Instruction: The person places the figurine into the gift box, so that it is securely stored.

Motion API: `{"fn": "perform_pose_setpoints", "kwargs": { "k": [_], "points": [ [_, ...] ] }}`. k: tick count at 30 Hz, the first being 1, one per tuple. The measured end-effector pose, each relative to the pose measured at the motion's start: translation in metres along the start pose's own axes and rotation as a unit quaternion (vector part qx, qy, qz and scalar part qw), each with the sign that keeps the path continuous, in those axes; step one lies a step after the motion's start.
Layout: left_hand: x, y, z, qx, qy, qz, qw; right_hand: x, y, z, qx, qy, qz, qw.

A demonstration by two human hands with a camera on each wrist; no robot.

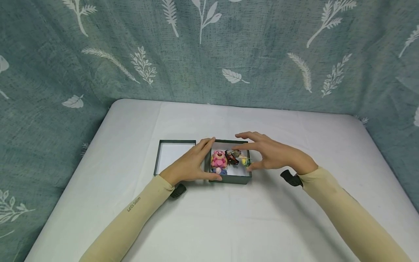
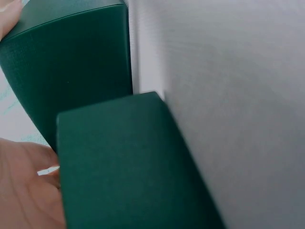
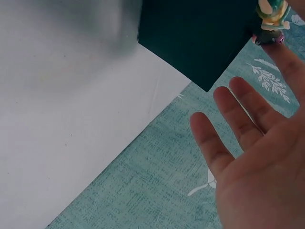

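Note:
A dark green box with a white inside stands at the middle of the table. My left hand spans its left side, thumb at the front corner and fingers at the back corner. Inside lie a pink bear figurine, a blue-and-white figurine and a dark red-and-black figurine. Over the box's right side, my right hand has a green-and-yellow figurine between thumb and index finger. Its other fingers are spread, and the exact finger contact is partly hidden.
A shallow green tray or lid with a white inside lies just left of the box, partly behind my left hand. White cloth covers the table. A patterned green curtain hangs along its back and sides.

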State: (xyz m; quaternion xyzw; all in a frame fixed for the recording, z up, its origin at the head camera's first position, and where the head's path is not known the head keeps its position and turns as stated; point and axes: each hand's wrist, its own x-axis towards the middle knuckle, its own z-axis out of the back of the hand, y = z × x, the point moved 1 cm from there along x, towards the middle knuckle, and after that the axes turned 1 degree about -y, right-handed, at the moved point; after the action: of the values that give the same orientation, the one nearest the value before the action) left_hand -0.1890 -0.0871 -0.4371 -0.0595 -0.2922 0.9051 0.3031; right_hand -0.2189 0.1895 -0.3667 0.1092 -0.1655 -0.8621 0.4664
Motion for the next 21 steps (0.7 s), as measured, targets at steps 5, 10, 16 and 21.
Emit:
{"fn": "perform_pose_setpoints", "kwargs": {
  "k": [5, 10, 16, 21],
  "points": [
    [-0.001, 0.001, 0.000, 0.000, 0.004, 0.003, 1.0000, 0.005, 0.001, 0.000, 0.006, 0.034, -0.005, 0.9994],
    [-0.002, 0.002, -0.001, 0.003, 0.005, 0.002, 1.0000, 0.012, 0.002, 0.001, 0.017, 0.052, -0.002, 0.9985],
    [-0.002, 0.003, -0.001, 0.004, 0.001, 0.001, 1.0000, 0.021, 0.002, -0.001, 0.026, 0.066, 0.003, 0.9975],
    [-0.001, 0.003, -0.001, 0.003, 0.003, 0.002, 1.0000, 0.026, 0.002, -0.003, 0.011, 0.064, 0.010, 0.9979]
  ]
}}
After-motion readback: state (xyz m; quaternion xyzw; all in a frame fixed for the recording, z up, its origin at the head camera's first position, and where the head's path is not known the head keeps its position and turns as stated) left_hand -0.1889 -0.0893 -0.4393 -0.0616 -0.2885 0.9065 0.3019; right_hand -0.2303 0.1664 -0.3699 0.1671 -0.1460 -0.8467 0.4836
